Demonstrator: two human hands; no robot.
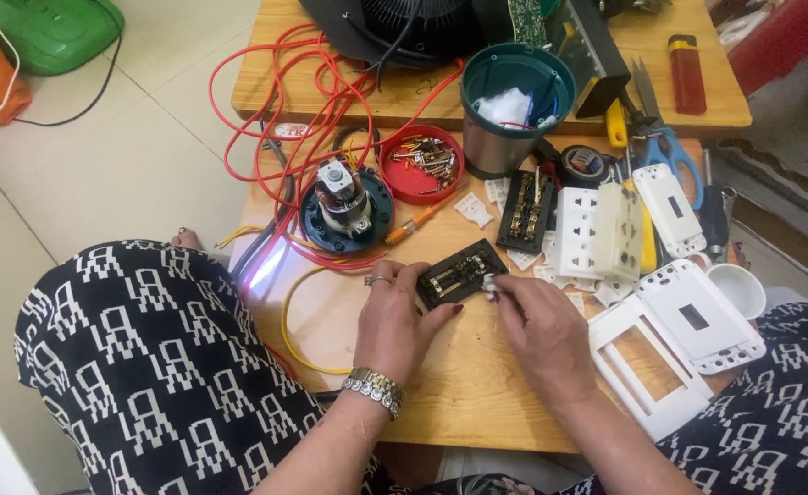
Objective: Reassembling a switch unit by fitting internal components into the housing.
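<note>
On the wooden board (477, 385) my left hand (395, 321) grips a black rectangular switch module (460, 273) with brass contacts, holding its near left end. My right hand (537, 321) pinches a small white part (489, 286) against the module's right end. A metal watch band sits on my left wrist and a ring on one finger. What lies under my palms is hidden.
A second black module (525, 213) lies behind, beside white socket blocks (597, 234) and white cover plates (688, 321). A red lid with brass screws (420, 163), a small motor on a dark base (344, 206), red wires (276, 119), a teal-rimmed can (512, 105), blue scissors (665, 147), black tape (583, 165).
</note>
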